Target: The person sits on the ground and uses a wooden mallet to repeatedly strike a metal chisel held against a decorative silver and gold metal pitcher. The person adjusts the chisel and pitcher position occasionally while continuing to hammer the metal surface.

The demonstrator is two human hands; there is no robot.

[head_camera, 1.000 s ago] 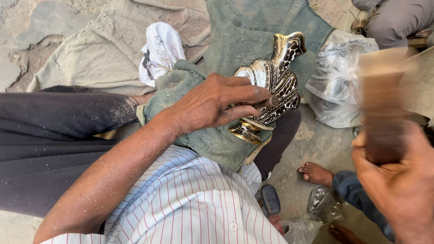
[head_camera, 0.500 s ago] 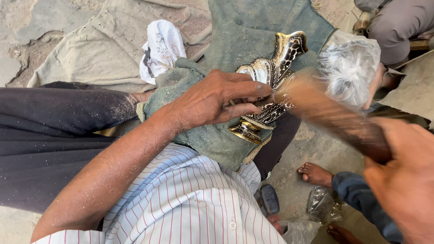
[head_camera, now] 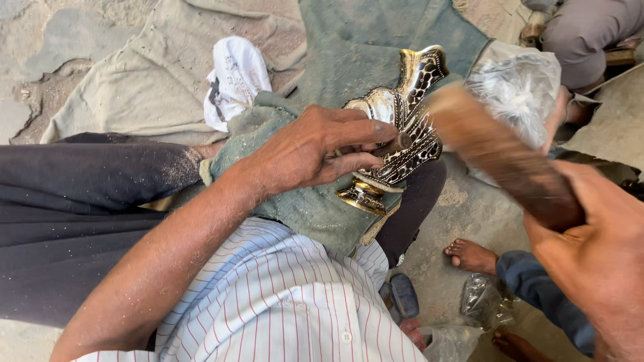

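Head camera, looking down on a seated person at work on a shiny engraved metal vase (head_camera: 400, 127), which is lying tilted on a green cloth (head_camera: 305, 201) draped over the worker's knee. Far left of the vase, a tan sheet (head_camera: 154, 80) is spreading over the bare ground, and a crumpled white cloth (head_camera: 236, 77) is sitting just beyond the green cloth. The left hand (head_camera: 315, 149) is reaching in from the vase's left, its fingers pinching a short dark punch (head_camera: 397, 143) whose tip is touching the vase's patterned side. Right of the vase, a wooden mallet (head_camera: 500, 154), blurred, is hanging close to the punch's end, with the right hand (head_camera: 600, 258) clenched around its handle. Behind the mallet, just right of the vase, a clear plastic bag (head_camera: 520, 84) is lying on the ground; its contents cannot be made out. Below the vase, another person's bare foot (head_camera: 471, 255) is resting on the ground beside a second, smaller clear bag (head_camera: 484, 302), its contents also unclear.
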